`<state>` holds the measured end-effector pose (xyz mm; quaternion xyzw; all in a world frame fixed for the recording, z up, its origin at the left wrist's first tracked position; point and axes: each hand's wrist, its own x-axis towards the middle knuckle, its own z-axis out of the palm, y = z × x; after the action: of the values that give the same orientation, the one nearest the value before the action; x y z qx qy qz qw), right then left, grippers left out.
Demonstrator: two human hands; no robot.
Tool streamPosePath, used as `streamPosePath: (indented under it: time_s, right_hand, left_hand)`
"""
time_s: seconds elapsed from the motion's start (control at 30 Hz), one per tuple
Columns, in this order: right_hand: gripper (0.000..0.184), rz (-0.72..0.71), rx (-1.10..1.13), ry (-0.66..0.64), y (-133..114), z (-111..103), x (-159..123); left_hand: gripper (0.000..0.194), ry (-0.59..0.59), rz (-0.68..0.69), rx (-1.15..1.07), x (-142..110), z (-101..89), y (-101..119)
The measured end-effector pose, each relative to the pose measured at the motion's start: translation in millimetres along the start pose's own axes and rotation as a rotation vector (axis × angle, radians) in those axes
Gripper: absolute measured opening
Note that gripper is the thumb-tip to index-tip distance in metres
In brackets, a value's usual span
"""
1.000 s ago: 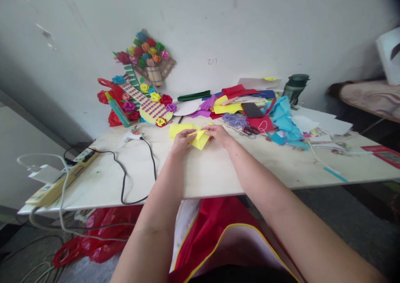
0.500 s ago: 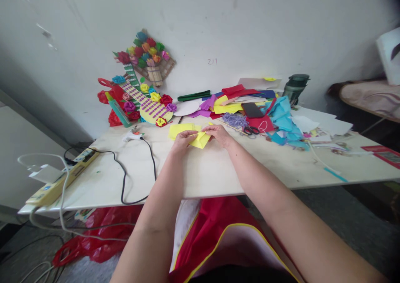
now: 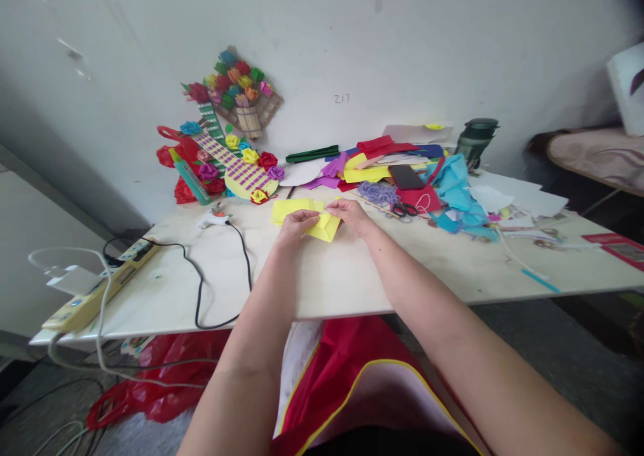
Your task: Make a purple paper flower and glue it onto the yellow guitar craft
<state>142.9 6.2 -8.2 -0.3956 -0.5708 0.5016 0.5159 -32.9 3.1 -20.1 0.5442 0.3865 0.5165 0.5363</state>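
Note:
A folded piece of yellow crepe paper [image 3: 327, 228] is between my two hands, near the middle of the white table [image 3: 342, 285]. My left hand [image 3: 298, 225] grips its left side between thumb and fingers. On the upper right, my right hand [image 3: 351, 213] pinches its edge with the fingertips. Another flat yellow paper piece [image 3: 288, 209] lies on the table just behind my left hand. The exact folds under my fingers are too small to make out.
Scissors [image 3: 404, 210], purple yarn [image 3: 377, 193], a phone [image 3: 406, 178] and coloured paper lie behind and right of my hands. A glue gun [image 3: 214, 220] with a black cord and a power strip [image 3: 103, 288] are left. Paper-flower crafts [image 3: 246, 167] and a dark bottle [image 3: 477, 141] stand behind.
The folded yellow paper has tilted slightly, and its lower right part shows a little more. My right fingers have shifted slightly along its edge; my left hand stays in place.

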Motion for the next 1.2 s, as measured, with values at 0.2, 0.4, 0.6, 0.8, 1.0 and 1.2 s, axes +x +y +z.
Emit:
streamPosePath:
  time_s: [0.2, 0.4, 0.6, 0.8, 1.0, 1.2]
  right_hand:
    - [0.011, 0.003, -0.026, -0.007, 0.2, 0.9, 0.3]
    - [0.011, -0.006, -0.069, -0.056, -2.6, 2.2, -1.4]
    - [0.01, -0.048, -0.097, -0.052, -1.4, 2.5, -0.9]
    - [0.011, -0.065, -0.12, -0.058, 1.2, 1.4, 0.8]
    - [0.009, -0.106, -0.16, -0.054, 3.1, 1.2, 2.7]
    - [0.016, -0.107, -0.148, -0.047, 1.7, 0.5, 0.6]
  left_hand:
    - [0.041, -0.015, -0.016, -0.025, 1.1, -2.0, -0.6]
    - [0.042, -0.004, -0.088, -0.001, 2.5, -2.5, -3.6]
    - [0.039, -0.024, -0.111, 0.044, 1.3, -1.1, -4.1]
    - [0.044, -0.007, -0.138, 0.053, 2.5, -0.7, -4.4]
    - [0.039, -0.049, -0.069, 0.176, -0.6, -1.7, -2.8]
    - [0.039, -0.006, -0.036, 0.281, -3.5, 2.6, 3.5]
